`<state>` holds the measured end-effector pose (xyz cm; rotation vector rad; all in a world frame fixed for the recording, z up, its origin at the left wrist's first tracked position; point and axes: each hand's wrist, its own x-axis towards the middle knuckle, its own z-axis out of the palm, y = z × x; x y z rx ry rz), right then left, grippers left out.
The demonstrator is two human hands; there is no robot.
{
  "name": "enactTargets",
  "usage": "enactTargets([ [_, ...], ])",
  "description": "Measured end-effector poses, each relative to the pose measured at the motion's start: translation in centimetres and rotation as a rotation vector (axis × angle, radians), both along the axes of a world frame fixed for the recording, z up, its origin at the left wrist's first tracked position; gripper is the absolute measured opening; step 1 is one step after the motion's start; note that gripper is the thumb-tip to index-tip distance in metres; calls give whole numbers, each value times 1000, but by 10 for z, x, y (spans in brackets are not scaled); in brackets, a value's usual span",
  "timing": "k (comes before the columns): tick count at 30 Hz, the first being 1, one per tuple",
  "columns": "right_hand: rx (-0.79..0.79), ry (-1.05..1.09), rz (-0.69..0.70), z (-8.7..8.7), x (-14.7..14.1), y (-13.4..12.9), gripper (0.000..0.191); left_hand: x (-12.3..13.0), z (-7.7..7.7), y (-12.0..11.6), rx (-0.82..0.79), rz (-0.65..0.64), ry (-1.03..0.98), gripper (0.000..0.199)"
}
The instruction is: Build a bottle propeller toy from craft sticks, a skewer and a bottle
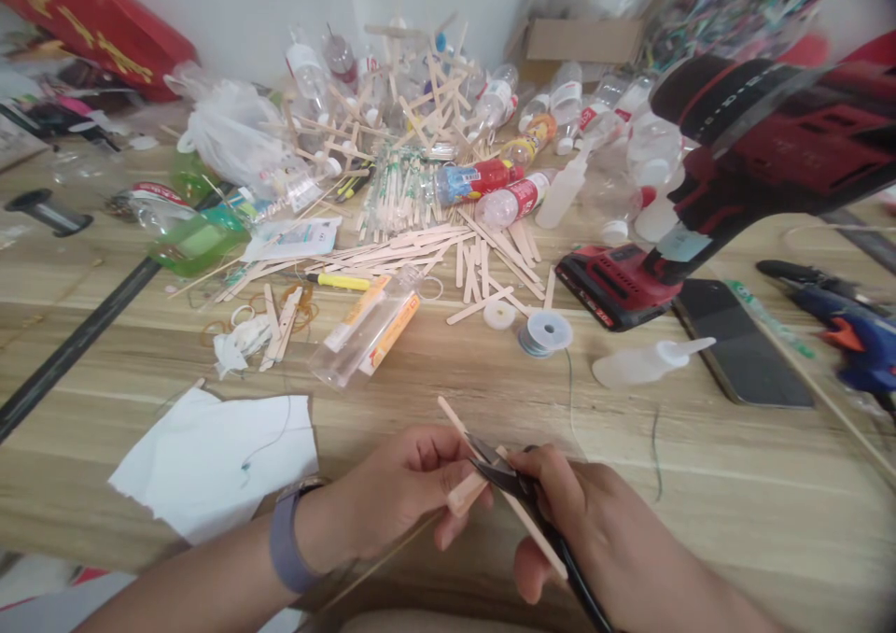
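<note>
Close to the table's front edge, my left hand (402,479) pinches a few crossed wooden craft sticks (542,532) between thumb and fingers. My right hand (602,512) is wrapped round the black handles of a pair of scissors (498,476). Their blades lie at the point where the sticks cross, just beside my left thumb; whether they touch a thread there is too small to tell. One stick runs down along the scissors under my right fingers. To the left, a torn sheet of white paper (217,460) carries a snippet of dark thread.
Ahead lie a spool of thread (544,332), a clear bottle (368,330), a white glue bottle (648,362) and loose craft sticks (399,246). A red cordless drill (756,157) stands at right beside a phone (746,344) and a blue glue gun (858,334). Plastic bottles crowd the back.
</note>
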<state>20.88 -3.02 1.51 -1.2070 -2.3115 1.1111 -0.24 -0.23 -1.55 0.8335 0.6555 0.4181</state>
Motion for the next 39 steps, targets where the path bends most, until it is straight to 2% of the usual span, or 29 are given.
enactTargets([
  [20, 52, -16, -1, -3, 1, -1, 28, -1, -1, -1, 13, -26, 34, 25],
  [32, 125, -99, -6, -2, 1, -2, 14, -2, -3, -1, -5, -50, 44, 30],
  [39, 175, -84, 6, -3, 0, -2, 11, 1, 5, 0, 20, -28, 37, 30],
])
